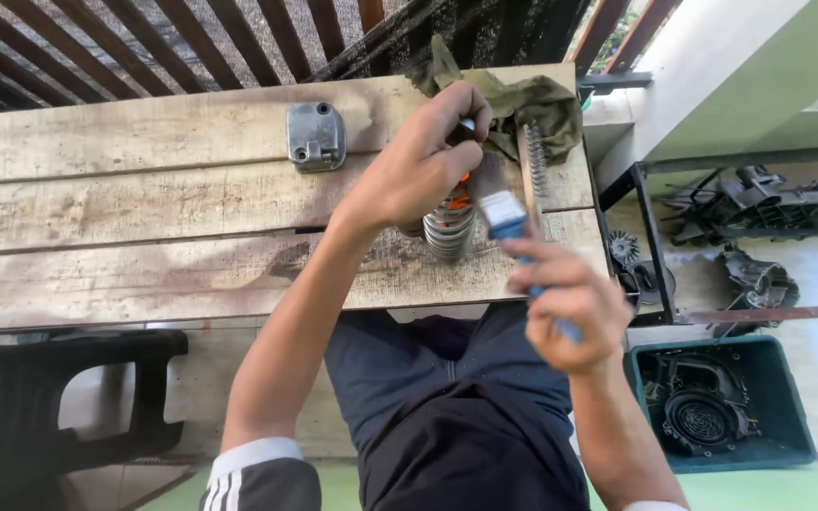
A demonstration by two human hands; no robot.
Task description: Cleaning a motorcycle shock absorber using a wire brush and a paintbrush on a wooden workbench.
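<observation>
A finned metal engine part (449, 230) is pinned upright near the front right edge of the wooden bench (144, 208), gripped from above by the left hand (423, 161), fingers wrapped tight round its top. A blue-handled paintbrush (504, 213) is pressed to its side, clamped in the right hand (570, 303). Behind, at the back right corner, an olive rag (532, 109) and a wire brush (534, 170) are seen. A grey metal cover (315, 135) is lying further left. Down right, a green crate (788, 416) is loaded with a black fan housing (702, 412).
</observation>
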